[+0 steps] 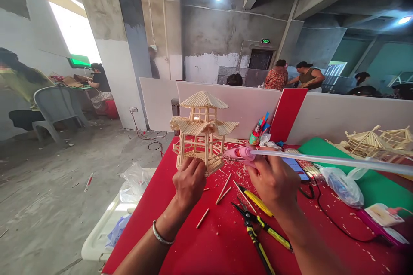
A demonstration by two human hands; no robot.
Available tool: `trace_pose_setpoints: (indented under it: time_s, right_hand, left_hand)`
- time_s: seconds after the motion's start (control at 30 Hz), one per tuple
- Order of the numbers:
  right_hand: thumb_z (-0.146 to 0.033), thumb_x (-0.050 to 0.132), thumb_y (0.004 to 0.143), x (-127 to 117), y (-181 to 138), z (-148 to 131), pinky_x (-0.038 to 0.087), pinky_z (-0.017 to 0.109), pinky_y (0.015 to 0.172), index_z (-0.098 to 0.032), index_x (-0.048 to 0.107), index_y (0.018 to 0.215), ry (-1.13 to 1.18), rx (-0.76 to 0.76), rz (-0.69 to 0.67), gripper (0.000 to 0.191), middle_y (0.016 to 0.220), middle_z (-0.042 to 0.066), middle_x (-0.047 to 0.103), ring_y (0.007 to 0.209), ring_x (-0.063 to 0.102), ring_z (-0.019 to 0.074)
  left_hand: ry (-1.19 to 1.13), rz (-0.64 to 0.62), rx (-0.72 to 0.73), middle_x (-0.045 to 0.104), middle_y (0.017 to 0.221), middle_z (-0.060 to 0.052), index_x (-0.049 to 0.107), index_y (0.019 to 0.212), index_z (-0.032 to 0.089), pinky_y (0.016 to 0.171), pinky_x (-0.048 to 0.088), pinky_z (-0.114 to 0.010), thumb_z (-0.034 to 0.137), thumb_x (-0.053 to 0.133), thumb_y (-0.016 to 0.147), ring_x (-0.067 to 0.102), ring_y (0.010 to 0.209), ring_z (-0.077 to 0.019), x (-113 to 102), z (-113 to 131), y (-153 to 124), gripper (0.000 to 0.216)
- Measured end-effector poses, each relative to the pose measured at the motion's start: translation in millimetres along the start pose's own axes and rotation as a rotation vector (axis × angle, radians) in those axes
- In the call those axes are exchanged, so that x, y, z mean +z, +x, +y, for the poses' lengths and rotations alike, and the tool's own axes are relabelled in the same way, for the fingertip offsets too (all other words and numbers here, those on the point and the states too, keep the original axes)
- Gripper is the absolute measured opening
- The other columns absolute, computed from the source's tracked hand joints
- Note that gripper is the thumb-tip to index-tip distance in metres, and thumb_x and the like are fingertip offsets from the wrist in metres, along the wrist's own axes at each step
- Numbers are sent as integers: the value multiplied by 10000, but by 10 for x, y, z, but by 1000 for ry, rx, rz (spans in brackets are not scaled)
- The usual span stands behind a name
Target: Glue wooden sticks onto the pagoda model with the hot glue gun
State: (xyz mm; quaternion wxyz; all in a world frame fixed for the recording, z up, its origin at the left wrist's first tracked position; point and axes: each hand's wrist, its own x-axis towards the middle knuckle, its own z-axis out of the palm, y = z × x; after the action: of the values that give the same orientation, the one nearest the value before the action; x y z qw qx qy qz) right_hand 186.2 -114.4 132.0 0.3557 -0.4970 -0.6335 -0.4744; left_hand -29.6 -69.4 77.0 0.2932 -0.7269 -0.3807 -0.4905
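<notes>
My left hand (pixel 189 182) is closed around the base of a small two-tiered pagoda model (pixel 202 131) made of thin wooden sticks, holding it up above the red table (pixel 200 249). My right hand (pixel 274 180) grips a pink glue gun (pixel 240 153) whose nozzle points at the model's lower right side. A long clear glue stick (pixel 332 161) juts out of the gun's back toward the right. Loose wooden sticks (pixel 223 189) lie on the table just below both hands.
Yellow-handled pliers (pixel 258 234) and a yellow cutter (pixel 258 203) lie near my right wrist. A phone (pixel 295 167), a black cable, plastic bags, a pen cup (pixel 258 135) and more stick models (pixel 376 139) on a green mat sit to the right. A white bin (pixel 103 232) stands left of the table. People work behind the white partition.
</notes>
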Motion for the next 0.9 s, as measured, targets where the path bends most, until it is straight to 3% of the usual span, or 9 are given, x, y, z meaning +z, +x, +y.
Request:
trace_pose_setpoints:
  time_s: [0.23,0.43,0.67,0.77,0.9]
  right_hand:
    - [-171,626,827,4,-21,-18,365,238,585,-237,668,1068,101,35,16,254,911,26,676,654,552,100]
    - [-164,623,794,31,-96,-1,377,247,566,-231,682,1043,66,126,18,264,835,34,645,679,568,126]
    - [-175,600,784,84,-144,10,379,228,542,-224,677,1040,149,210,11,272,809,19,589,651,535,111]
    - [-182,600,785,108,-147,15,380,222,544,-238,667,1059,219,250,0,288,846,19,591,674,543,108]
    - [-151,593,785,121,-127,-6,392,218,565,-252,644,1088,281,270,-8,324,860,6,597,688,554,103]
  left_hand:
    - [-1,24,-22,661,702,-7,531,675,202,549,361,-254,-2,529,770,580,740,-160,18,11,3,225]
    - [-13,48,-141,617,630,11,481,594,203,497,311,-242,91,623,777,539,631,-131,58,32,-8,257]
    - [-199,-20,-474,513,529,37,541,540,192,458,307,-218,333,741,755,446,505,-96,71,75,-26,326]
    - [-411,-90,-660,586,553,31,678,638,207,457,368,-208,430,760,729,497,507,-102,50,115,-26,255]
    - [-739,-144,-886,730,694,1,765,821,209,520,509,-232,398,784,693,650,604,-158,32,171,-23,229]
